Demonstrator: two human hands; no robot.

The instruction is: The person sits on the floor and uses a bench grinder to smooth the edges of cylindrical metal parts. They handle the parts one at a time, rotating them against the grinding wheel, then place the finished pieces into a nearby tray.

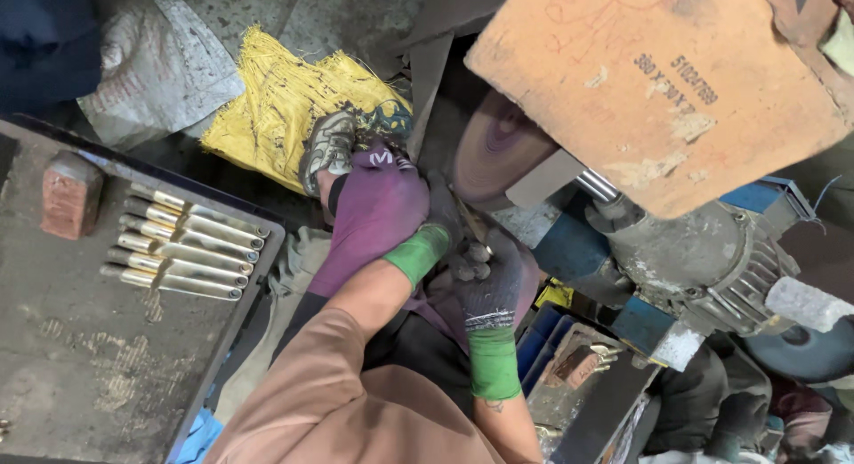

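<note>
My left hand (pixel 378 210), in a purple glove with a green cuff, and my right hand (pixel 487 273), in a dark grey glove with a green cuff, close together on a thin metal piece (pixel 466 222). The piece points up at a round purple-brown buffing wheel (pixel 492 148), and its tip lies at the wheel's lower edge. The gloves hide most of the piece. Several shiny metal handles (pixel 182 243) lie side by side on a dark tray (pixel 89 366) to my left.
A red brick (pixel 71 193) sits on the tray's far end. An orange board (pixel 658 81) covers the wheel from above. The grey motor (pixel 703 250) stands to the right. A yellow sack (pixel 285 108) and my shoe (pixel 327 145) lie beyond my hands.
</note>
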